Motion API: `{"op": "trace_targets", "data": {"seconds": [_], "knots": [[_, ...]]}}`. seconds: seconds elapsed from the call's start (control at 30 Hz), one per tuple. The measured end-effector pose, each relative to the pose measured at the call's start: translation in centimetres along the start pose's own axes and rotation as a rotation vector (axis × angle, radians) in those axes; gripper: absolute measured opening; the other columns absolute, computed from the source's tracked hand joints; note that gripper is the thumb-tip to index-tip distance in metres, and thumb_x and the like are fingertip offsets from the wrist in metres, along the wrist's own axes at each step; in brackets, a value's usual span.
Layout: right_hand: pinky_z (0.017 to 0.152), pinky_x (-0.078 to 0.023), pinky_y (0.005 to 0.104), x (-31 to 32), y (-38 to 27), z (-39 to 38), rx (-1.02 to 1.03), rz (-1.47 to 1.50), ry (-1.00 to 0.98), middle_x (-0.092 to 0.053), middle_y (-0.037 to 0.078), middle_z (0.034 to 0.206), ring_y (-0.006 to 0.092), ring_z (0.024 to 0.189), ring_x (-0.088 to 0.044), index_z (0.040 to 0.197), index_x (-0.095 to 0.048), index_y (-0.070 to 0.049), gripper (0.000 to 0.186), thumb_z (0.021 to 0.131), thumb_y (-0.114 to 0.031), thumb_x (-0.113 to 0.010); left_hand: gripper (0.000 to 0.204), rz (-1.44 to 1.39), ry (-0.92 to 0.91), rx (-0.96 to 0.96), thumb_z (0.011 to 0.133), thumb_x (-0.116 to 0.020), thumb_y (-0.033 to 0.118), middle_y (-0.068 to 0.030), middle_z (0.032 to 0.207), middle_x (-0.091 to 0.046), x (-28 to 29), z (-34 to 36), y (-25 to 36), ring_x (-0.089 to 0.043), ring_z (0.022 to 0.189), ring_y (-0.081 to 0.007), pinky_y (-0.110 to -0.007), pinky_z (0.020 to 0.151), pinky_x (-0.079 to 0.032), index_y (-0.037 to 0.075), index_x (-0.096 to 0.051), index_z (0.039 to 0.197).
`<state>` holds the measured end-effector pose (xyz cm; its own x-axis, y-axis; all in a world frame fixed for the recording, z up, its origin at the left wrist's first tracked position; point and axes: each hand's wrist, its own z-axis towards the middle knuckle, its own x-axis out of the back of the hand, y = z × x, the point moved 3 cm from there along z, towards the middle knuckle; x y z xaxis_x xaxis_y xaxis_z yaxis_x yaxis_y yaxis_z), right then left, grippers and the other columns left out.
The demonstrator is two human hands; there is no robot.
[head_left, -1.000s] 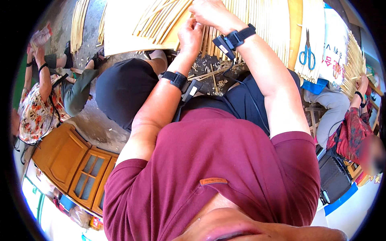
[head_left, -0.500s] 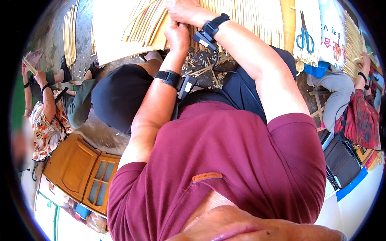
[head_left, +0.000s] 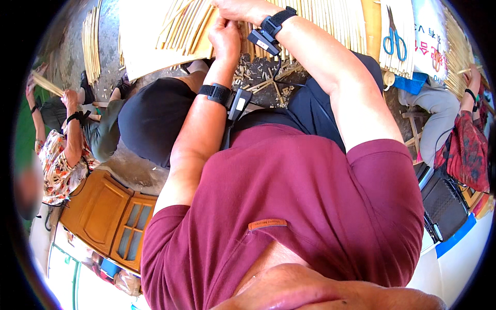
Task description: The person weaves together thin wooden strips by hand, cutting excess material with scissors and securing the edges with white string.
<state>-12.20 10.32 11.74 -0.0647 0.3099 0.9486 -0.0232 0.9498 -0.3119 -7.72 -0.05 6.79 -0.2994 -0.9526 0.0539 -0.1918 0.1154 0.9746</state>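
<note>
My left hand [head_left: 226,39] is curled into a fist at the near edge of the pale board, and whatever is inside it is hidden. My right hand [head_left: 238,8] reaches across from the right and lies just above the left one, close against it. Its fingers are bent together, partly cut off by the top edge, and I cannot see what they pinch. Left of the hands, thin straw-coloured stalks [head_left: 190,28] lie side by side on the board [head_left: 139,46]. Another row of stalks [head_left: 330,28] spreads out to the right, partly behind my right wrist.
Blue-handled scissors [head_left: 394,44] lie on stalks to the right. Cut stalk bits [head_left: 253,72] litter the floor between my knees. A bundle of stalks [head_left: 91,46] lies at the far left. Other people sit on both sides; the left one holds sticks [head_left: 47,84]. A wooden cabinet [head_left: 98,214] stands lower left.
Both my hands have shifted very slightly, staying close together. The person at the left has changed the angle of the sticks in their hands. The view has tilted a little.
</note>
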Motion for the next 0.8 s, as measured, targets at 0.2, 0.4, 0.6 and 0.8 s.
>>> {"op": "trace_targets", "data": {"seconds": [0.2, 0.4, 0.6, 0.8], "knots": [[0.063, -0.05, 0.0481, -1.3, 0.4, 0.3, -0.089, 0.291, 0.26, -0.062, 0.021, 0.074, 0.0382, 0.072, -0.062, 0.085, -0.06, -0.005, 0.015, 0.079, -0.011, -0.048, 0.011, 0.476, 0.027, -0.126, 0.082, -0.061, 0.007, -0.0062, 0.068, -0.066, -0.5, 0.1, 1.3, -0.056, 0.064, -0.0098, -0.027, 0.058, -0.045, -0.002, -0.066, 0.087], [0.062, -0.052, 0.0409, 0.6, -2.3, -2.3, -0.093, 0.203, 0.366, -0.067, 0.011, 0.075, 0.0296, 0.071, -0.066, 0.096, -0.061, -0.016, 0.017, 0.083, -0.022, -0.051, 0.012, 0.225, 0.047, -0.428, 0.083, -0.064, 0.013, -0.0151, 0.072, -0.066, 0.3, 1.8, -2.3, -0.063, 0.066, -0.0179, -0.032, 0.06, -0.048, 0.002, -0.067, 0.086], [0.061, -0.05, 0.0427, -0.4, -2.5, -3.5, -0.12, 0.436, 0.439, -0.065, 0.013, 0.075, 0.0337, 0.071, -0.064, 0.094, -0.059, -0.017, 0.015, 0.089, -0.028, -0.05, 0.016, 0.638, 0.049, -0.321, 0.082, -0.064, 0.02, -0.0171, 0.08, -0.067, 0.3, 1.2, -1.3, -0.066, 0.08, -0.0319, -0.039, 0.066, -0.05, 0.005, -0.066, 0.086], [0.066, -0.051, 0.042, -0.5, -2.2, -3.4, -0.103, 0.574, 0.449, -0.065, 0.015, 0.076, 0.034, 0.073, -0.064, 0.093, -0.061, -0.013, 0.019, 0.088, -0.028, -0.052, 0.016, 0.706, 0.011, -0.387, 0.08, -0.064, 0.018, -0.0187, 0.08, -0.066, 0.3, 0.9, -0.7, -0.065, 0.079, -0.0351, -0.041, 0.068, -0.051, 0.004, -0.065, 0.088]]}}
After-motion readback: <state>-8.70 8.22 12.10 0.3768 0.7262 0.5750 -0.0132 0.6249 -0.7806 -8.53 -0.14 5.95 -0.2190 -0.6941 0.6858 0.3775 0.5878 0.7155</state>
